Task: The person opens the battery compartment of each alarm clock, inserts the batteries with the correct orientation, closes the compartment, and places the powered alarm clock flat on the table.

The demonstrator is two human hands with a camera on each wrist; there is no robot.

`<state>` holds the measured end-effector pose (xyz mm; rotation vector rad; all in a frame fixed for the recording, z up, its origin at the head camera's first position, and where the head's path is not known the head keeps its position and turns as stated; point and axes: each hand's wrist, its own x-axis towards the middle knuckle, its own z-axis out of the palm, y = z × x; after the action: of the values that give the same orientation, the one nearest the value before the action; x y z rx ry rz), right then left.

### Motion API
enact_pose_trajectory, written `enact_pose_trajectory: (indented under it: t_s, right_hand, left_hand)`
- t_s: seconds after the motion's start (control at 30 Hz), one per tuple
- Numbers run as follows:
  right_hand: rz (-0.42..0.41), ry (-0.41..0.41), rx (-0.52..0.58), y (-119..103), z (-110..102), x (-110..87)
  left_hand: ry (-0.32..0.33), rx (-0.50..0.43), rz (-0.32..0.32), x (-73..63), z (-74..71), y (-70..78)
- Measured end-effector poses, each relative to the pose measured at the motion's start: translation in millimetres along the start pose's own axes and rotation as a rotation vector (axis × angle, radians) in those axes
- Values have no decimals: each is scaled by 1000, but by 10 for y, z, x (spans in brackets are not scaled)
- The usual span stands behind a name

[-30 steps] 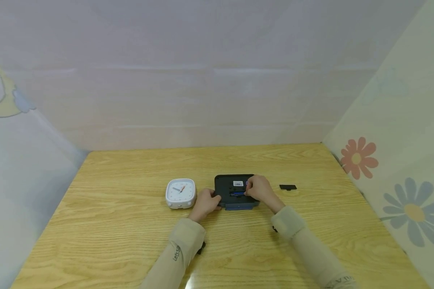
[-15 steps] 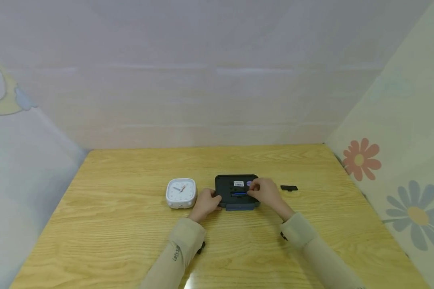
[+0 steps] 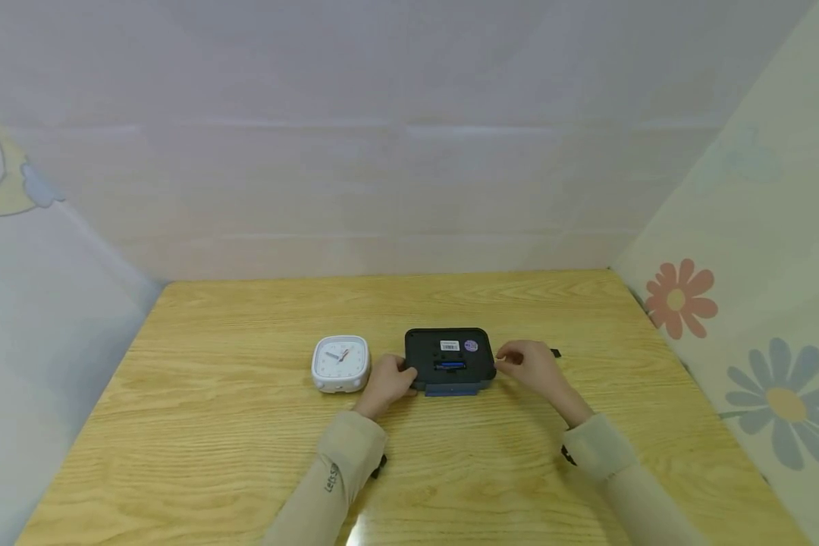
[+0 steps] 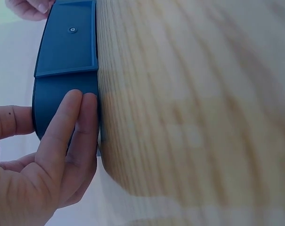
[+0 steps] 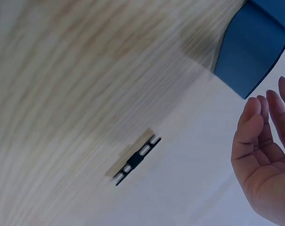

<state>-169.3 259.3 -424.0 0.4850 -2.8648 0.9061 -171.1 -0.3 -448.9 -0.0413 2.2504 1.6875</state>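
A dark blue, flat device [image 3: 419, 341] with rounded corners lies back side up in the head view. A blue battery [image 3: 453, 365] sits in the slot in its back. My left hand [image 3: 385, 385] holds the device's left end, thumb on top. The left wrist view shows that hand's fingers [image 4: 69, 117] pressed along the side of the device [image 4: 62, 47]. My right hand [image 3: 534, 370] is beside the right end, its fingers loosely bent and holding nothing. In the right wrist view a narrow gap separates this hand [image 5: 264, 165] from the device's corner [image 5: 248, 52].
To the left stands a white clock [image 3: 341, 360] with orange and dark hands. A small black slotted cover [image 5: 136, 159] lies on the wooden table [image 3: 246, 425]; in the head view my right hand partly hides the cover [image 3: 556, 353]. Walls border the table's back and sides.
My right hand has left the battery slot and moved right, past the device's edge, uncovering the battery and a round purple sticker. The left hand stays where it was.
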Motion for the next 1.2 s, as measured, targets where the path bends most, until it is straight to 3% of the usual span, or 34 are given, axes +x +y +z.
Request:
enact_pose_trajectory:
  t_s: [0.43, 0.63, 1.2]
  right_hand:
    - [54, 37, -56, 245, -134, -170]
    - [128, 18, -72, 329, -248, -189]
    - [331, -168, -140, 537, -431, -159]
  left_hand:
    - [-9, 0, 12, 5, -1, -21]
    - [-1, -2, 15, 10, 0, -18]
    - [-5, -8, 4, 16, -1, -24]
